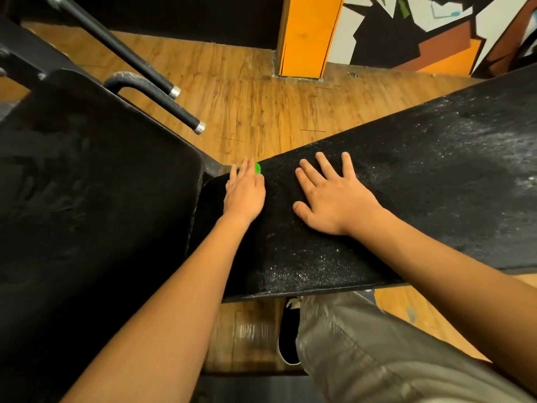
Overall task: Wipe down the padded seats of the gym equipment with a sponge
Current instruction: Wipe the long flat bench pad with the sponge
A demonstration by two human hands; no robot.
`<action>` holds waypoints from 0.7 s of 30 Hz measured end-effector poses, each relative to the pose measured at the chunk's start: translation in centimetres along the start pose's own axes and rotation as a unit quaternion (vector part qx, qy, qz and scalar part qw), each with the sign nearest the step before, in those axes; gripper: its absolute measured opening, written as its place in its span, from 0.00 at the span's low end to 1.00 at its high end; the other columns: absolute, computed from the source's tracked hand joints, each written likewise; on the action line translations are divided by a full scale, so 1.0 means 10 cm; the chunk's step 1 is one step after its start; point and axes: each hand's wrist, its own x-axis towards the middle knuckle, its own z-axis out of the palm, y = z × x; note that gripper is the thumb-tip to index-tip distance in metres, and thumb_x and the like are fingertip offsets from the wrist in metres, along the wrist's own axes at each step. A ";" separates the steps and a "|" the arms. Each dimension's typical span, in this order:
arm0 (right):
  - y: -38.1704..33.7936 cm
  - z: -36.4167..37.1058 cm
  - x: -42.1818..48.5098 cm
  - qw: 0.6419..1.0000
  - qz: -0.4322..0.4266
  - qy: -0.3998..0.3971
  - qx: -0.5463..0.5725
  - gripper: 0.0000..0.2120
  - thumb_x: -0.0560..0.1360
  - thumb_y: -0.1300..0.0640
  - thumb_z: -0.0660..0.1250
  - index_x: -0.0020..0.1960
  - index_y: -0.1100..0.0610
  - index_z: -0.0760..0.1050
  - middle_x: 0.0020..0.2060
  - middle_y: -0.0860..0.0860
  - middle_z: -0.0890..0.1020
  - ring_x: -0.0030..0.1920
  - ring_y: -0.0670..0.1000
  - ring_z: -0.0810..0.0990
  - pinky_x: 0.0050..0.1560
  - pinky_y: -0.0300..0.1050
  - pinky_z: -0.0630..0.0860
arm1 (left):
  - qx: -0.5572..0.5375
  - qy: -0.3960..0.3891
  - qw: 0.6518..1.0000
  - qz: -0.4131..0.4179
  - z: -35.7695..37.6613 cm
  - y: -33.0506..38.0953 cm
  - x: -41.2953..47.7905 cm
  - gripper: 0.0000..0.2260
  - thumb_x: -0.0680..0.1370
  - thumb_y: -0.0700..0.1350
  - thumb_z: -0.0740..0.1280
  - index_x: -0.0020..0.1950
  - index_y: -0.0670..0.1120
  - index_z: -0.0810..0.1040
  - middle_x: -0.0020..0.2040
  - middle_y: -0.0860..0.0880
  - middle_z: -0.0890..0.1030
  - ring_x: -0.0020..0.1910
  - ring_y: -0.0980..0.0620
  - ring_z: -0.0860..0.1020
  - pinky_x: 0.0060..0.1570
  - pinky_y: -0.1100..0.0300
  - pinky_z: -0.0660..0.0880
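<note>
The small green sponge sits just left of the frame's centre, at the far edge of the long black padded seat that runs from the centre out to the right edge. The left hand covers almost all of it, and only a bright sliver shows past the fingers. Those fingers lie over the sponge and press it onto the padding. Whether they curl round its hidden side, I cannot tell. The right hand rests flat on the same seat just beside the left, with its fingers spread and released, holding nothing and seemingly bracing.

Judged from how the surfaces look, the wipe is under way but far from finished. The patch around the sponge at the seat's narrow end reads as even, dark black. Toward the right of the frame the padding carries pale whitish streaks and specks, and more specks dot the near edge below the hands. That stretch probably remains to be done.

The large black padded seat filling the left of the frame looks dull with faint smudges, and whether it has been wiped is unclear. A wooden floor lies beyond, with an orange pillar at the top centre.
</note>
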 end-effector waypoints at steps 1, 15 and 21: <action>0.00 -0.01 0.00 1.000 0.000 -0.001 0.000 0.37 0.82 0.35 0.40 0.83 0.56 0.41 0.83 0.53 0.43 0.82 0.60 0.38 0.76 0.72 0.38 | 0.003 -0.001 1.000 0.007 0.01 -0.02 -0.07 0.24 0.87 0.49 0.48 0.83 0.46 0.51 0.84 0.50 0.50 0.82 0.47 0.44 0.80 0.46 0.48; -0.01 -0.07 -0.02 1.000 0.003 -0.024 0.009 0.37 0.83 0.35 0.41 0.83 0.56 0.41 0.83 0.53 0.42 0.82 0.59 0.38 0.76 0.71 0.37 | 0.031 0.025 0.999 0.030 0.14 -0.10 -1.48 0.24 0.87 0.49 0.47 0.83 0.48 0.49 0.83 0.51 0.48 0.82 0.52 0.43 0.79 0.49 0.38; -0.01 -0.06 -0.01 1.000 0.004 -0.020 0.007 0.37 0.82 0.35 0.41 0.83 0.56 0.41 0.83 0.53 0.43 0.82 0.59 0.38 0.76 0.72 0.37 | 0.003 0.032 0.999 0.024 0.16 -0.09 -1.56 0.23 0.87 0.47 0.48 0.83 0.49 0.50 0.83 0.52 0.48 0.82 0.52 0.42 0.79 0.51 0.39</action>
